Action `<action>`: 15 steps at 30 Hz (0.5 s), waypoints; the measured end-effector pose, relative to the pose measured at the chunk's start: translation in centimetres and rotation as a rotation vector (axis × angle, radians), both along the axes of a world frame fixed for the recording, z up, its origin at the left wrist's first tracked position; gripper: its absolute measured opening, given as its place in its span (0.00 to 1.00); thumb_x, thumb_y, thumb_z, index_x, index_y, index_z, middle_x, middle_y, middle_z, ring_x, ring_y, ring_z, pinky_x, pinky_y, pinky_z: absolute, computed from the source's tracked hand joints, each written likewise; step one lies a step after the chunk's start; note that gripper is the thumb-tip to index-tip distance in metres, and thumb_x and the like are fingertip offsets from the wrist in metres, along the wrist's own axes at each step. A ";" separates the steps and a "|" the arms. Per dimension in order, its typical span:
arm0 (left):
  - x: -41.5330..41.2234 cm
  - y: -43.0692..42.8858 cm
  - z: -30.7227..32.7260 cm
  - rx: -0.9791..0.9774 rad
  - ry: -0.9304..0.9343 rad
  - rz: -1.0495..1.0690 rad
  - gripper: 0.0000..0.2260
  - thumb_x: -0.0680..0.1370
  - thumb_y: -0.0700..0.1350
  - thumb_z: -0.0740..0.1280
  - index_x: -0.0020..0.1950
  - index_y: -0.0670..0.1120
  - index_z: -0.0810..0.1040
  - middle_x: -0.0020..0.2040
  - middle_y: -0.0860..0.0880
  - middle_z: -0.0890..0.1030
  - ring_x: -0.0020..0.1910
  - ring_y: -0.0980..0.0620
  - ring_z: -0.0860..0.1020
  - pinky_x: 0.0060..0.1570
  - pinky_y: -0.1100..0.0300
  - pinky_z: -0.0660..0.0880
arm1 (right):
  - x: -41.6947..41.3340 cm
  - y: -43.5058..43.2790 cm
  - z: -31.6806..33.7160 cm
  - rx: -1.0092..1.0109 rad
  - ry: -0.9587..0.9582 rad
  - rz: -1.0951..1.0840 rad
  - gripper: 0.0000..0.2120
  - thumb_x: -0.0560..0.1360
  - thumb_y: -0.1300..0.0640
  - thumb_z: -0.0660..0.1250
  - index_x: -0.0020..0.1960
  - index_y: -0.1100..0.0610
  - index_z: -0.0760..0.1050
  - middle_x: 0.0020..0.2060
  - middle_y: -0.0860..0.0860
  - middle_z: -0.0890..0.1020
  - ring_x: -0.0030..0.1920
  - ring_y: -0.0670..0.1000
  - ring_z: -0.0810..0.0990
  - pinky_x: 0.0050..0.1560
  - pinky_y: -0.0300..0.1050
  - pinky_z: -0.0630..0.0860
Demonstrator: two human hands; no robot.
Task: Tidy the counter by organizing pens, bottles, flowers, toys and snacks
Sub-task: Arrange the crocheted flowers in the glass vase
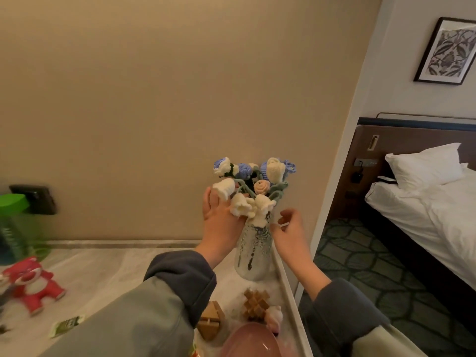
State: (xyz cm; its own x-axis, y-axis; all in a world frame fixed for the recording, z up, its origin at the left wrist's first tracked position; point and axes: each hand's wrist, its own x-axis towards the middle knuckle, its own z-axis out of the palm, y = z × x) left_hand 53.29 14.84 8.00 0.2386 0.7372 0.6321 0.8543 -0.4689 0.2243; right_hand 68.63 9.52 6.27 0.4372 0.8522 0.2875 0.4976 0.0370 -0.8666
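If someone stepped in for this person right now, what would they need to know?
Left hand: fingers straight, touching the white blooms of the knitted white, blue and pink flowers.
Right hand: curled beside the patterned glass vase; grip unclear.
Done: the flowers stand in the vase at the right edge of the marble counter.
To do: red bear toy, green bottle, green sachet, wooden lattice puzzle and wooden block puzzle lie unsorted.

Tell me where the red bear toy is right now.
In the head view, the red bear toy sits at the far left of the counter, just in front of the green bottle.
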 end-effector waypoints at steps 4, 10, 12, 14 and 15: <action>-2.5 -1.6 -1.9 0.049 0.015 -0.019 0.21 0.78 0.51 0.65 0.70 0.50 0.71 0.72 0.45 0.66 0.73 0.42 0.57 0.74 0.46 0.47 | -1.9 -1.1 -1.8 -0.064 0.059 0.036 0.06 0.77 0.58 0.64 0.51 0.52 0.68 0.43 0.50 0.75 0.41 0.50 0.76 0.36 0.42 0.71; -7.1 -3.8 -3.9 -0.063 -0.228 -0.043 0.18 0.75 0.46 0.67 0.65 0.55 0.73 0.65 0.52 0.71 0.68 0.50 0.65 0.69 0.51 0.57 | -7.4 -2.1 -3.5 -0.197 0.143 0.179 0.04 0.77 0.59 0.63 0.46 0.51 0.70 0.41 0.53 0.78 0.38 0.51 0.79 0.34 0.46 0.75; -9.0 -4.3 -4.4 -0.142 -0.359 -0.072 0.17 0.77 0.46 0.65 0.66 0.55 0.73 0.61 0.53 0.73 0.63 0.53 0.69 0.63 0.57 0.64 | -9.4 -2.1 -3.3 -0.211 0.155 0.247 0.03 0.77 0.60 0.63 0.46 0.53 0.73 0.40 0.53 0.79 0.35 0.49 0.79 0.29 0.40 0.73; -11.4 -4.9 -5.1 -0.244 -0.529 -0.101 0.16 0.79 0.46 0.64 0.66 0.54 0.72 0.57 0.55 0.75 0.57 0.58 0.73 0.57 0.59 0.72 | -11.8 -1.8 -2.9 -0.222 0.155 0.317 0.04 0.77 0.61 0.62 0.46 0.54 0.75 0.40 0.52 0.79 0.36 0.48 0.79 0.29 0.39 0.73; -12.5 -5.1 -5.3 -0.277 -0.585 -0.098 0.15 0.79 0.46 0.64 0.66 0.54 0.72 0.55 0.56 0.75 0.54 0.59 0.74 0.55 0.58 0.74 | -12.9 -1.7 -2.5 -0.227 0.162 0.339 0.05 0.77 0.60 0.62 0.46 0.54 0.76 0.41 0.52 0.80 0.37 0.48 0.79 0.30 0.40 0.74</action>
State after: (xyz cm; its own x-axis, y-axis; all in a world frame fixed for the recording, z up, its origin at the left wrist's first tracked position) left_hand 40.80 9.70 2.69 -0.0133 0.8837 0.4679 0.5107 -0.3963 0.7630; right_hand 55.75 7.77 3.73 0.1463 0.9889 0.0267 0.3469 -0.0260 -0.9375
